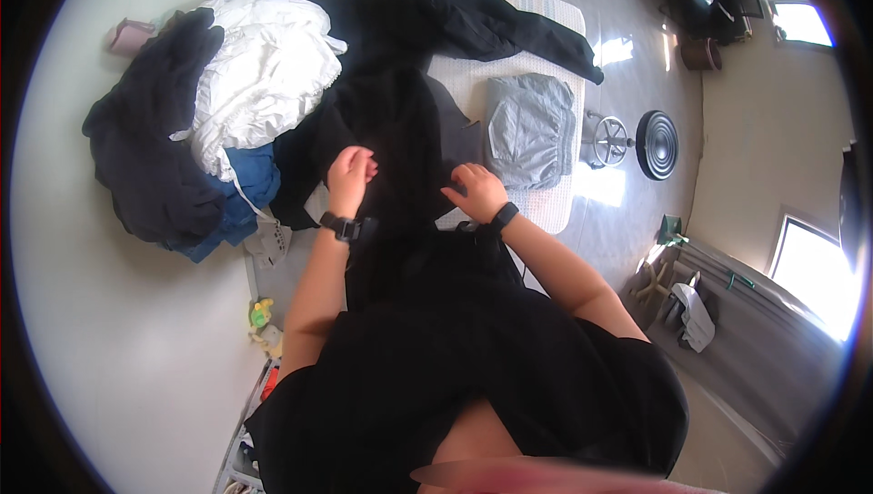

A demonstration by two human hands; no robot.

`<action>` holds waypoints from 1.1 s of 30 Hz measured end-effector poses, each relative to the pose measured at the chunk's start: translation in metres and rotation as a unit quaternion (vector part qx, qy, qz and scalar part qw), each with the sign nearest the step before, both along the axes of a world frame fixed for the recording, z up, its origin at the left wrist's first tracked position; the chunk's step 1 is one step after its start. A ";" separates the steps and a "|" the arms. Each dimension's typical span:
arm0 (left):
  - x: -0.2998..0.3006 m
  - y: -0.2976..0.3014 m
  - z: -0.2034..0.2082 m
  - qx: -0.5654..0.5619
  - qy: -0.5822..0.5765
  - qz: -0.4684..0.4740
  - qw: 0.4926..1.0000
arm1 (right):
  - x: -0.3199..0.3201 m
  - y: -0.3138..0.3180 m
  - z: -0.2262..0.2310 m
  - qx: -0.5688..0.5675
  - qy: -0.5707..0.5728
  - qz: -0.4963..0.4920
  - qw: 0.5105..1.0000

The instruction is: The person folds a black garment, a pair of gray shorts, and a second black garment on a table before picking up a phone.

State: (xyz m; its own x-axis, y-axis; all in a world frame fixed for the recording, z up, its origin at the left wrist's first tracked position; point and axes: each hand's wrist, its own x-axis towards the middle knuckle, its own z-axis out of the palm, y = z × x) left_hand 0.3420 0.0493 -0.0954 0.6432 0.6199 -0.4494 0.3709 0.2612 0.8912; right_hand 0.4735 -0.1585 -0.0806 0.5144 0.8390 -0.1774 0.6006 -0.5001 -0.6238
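A long-sleeved black garment [382, 121] lies spread over the bed in front of me, one sleeve stretched out to the far right. My left hand [350, 176] is over its near left part with the fingers curled together; whether cloth is pinched in them is hidden. My right hand [479, 192] hovers at the garment's near right side, thumb and bent fingers apart, and no cloth shows between them. Just beyond this hand lies a folded grey piece of clothing [530, 130] with a gathered edge.
To the left rises a heap of clothes: a dark garment [150, 130], a white one [264, 66] and a blue one [250, 186]. The pale mattress [556, 207] ends at the right, beside a round black stool [657, 145]. Small toys [262, 312] are by the left wall.
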 end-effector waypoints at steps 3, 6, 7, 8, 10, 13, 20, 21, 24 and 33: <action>-0.035 0.003 -0.006 0.055 0.053 -0.002 0.997 | -0.013 0.008 0.002 -0.073 -0.051 0.005 0.996; -0.056 0.000 -0.017 0.112 0.115 -0.009 0.987 | -0.020 0.020 -0.017 -0.111 -0.087 -0.029 0.990; -0.061 -0.001 -0.021 0.131 0.141 -0.002 0.981 | -0.020 0.023 -0.022 -0.104 -0.097 -0.033 0.989; -0.065 -0.002 -0.024 0.133 0.142 -0.003 0.981 | -0.020 0.023 -0.026 -0.103 -0.097 -0.034 0.989; -0.077 -0.005 -0.034 0.154 0.185 0.000 0.971 | -0.021 0.029 -0.018 -0.062 -0.146 -0.006 0.987; -0.089 -0.006 -0.052 0.209 0.168 -0.006 0.963 | -0.029 0.033 -0.007 0.029 -0.210 0.073 0.975; -0.064 -0.012 -0.029 0.256 0.137 -0.057 0.955 | -0.018 0.038 -0.057 0.027 -0.128 0.140 0.981; -0.066 -0.012 -0.028 0.272 0.153 -0.016 0.950 | -0.011 0.043 -0.040 -0.032 -0.028 0.168 0.985; -0.070 -0.012 -0.040 0.333 0.177 0.046 0.925 | 0.005 0.037 -0.028 0.061 0.198 0.119 0.971; -0.071 -0.001 -0.080 0.072 0.063 0.093 0.991 | 0.026 0.057 -0.020 0.041 0.200 -0.132 0.970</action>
